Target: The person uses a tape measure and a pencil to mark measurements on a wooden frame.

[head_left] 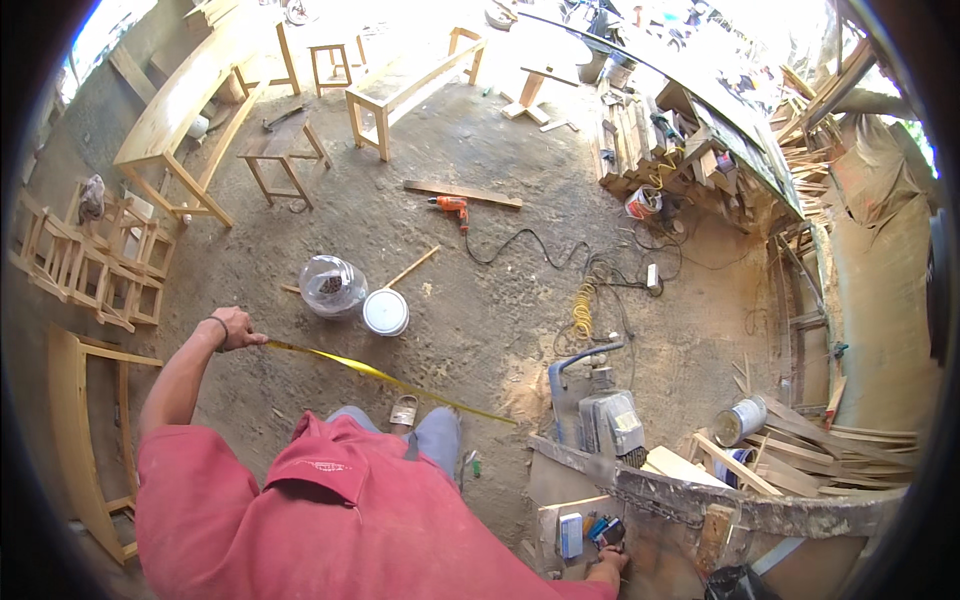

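At the left, my left hand (238, 329) is closed on a yellow measuring tape (370, 371). The blade stretches out to the right in front of my knees, and its far end shows near the grey machine. Low on the right, my right hand (612, 560) reaches to a small wooden shelf, its fingers at a small dark object (609, 536) whose kind I cannot make out. Beside it on the shelf stand a blue-and-white box (571, 535) and a few small blue items (598, 525).
Ahead lie a clear plastic container (333, 286), a white-lidded bucket (386, 312), an orange corded drill (452, 207) and a wood strip (463, 193). Wooden benches (420, 85) and stools (285, 150) stand farther off. A grey machine (612, 420) and scrap wood (800, 450) are at right.
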Demonstrator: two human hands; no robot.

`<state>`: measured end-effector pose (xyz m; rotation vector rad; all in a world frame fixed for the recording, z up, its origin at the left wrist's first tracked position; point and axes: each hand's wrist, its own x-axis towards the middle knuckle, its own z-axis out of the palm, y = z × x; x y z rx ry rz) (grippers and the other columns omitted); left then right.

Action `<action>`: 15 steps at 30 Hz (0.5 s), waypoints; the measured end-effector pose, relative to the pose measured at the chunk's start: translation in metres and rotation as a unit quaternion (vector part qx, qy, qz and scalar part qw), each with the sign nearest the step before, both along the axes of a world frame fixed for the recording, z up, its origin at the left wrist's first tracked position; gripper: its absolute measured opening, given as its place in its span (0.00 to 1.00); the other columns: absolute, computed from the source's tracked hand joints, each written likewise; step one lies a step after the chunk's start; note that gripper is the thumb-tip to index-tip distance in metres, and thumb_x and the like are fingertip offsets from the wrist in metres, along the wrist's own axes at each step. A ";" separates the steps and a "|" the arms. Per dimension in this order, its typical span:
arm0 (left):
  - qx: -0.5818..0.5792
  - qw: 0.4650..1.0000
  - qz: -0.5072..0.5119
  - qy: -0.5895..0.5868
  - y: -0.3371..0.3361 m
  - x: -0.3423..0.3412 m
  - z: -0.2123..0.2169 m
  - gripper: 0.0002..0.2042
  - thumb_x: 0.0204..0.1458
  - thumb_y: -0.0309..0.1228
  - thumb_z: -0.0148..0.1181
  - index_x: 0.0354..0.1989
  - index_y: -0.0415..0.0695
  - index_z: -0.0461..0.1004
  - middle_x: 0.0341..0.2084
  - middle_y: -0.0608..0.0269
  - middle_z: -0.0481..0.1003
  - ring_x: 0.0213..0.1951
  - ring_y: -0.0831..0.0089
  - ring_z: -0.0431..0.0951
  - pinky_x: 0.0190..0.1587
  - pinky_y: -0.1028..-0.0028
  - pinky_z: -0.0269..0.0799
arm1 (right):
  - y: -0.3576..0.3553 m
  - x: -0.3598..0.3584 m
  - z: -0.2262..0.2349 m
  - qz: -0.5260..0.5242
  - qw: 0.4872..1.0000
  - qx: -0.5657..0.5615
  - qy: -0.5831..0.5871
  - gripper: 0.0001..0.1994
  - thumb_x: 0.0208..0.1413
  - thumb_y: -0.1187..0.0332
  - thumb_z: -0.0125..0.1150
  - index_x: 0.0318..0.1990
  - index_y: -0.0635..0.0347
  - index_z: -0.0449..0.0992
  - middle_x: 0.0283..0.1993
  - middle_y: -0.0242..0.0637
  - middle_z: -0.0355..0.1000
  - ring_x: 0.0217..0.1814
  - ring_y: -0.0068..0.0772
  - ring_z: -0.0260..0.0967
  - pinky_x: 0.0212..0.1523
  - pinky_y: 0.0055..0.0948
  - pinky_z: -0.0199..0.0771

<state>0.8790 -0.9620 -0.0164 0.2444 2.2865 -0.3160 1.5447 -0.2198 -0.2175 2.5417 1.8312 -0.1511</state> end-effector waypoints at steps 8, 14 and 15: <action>-0.064 0.994 -0.069 0.046 0.051 -0.121 0.031 0.30 0.52 0.62 0.49 0.34 0.46 0.83 0.36 0.52 0.80 0.44 0.57 0.79 0.48 0.64 0.73 | -0.042 -0.062 0.005 -0.049 0.998 -0.002 0.033 0.18 0.56 0.52 0.50 0.36 0.60 0.74 0.37 0.43 0.73 0.38 0.43 0.73 0.36 0.42 0.74; -0.127 0.988 -0.069 0.056 0.111 -0.212 0.022 0.30 0.52 0.63 0.49 0.36 0.47 0.83 0.37 0.54 0.80 0.46 0.61 0.79 0.49 0.65 0.73 | -0.059 -0.176 -0.018 -0.065 0.988 -0.043 0.132 0.17 0.56 0.53 0.50 0.35 0.59 0.73 0.35 0.42 0.72 0.36 0.42 0.73 0.35 0.41 0.73; -0.130 0.989 -0.054 0.051 0.117 -0.227 0.016 0.30 0.52 0.63 0.50 0.35 0.47 0.83 0.36 0.55 0.81 0.46 0.62 0.79 0.49 0.65 0.73 | -0.059 -0.197 -0.020 -0.063 0.985 -0.057 0.149 0.17 0.56 0.53 0.50 0.35 0.59 0.73 0.34 0.42 0.71 0.36 0.41 0.72 0.34 0.41 0.73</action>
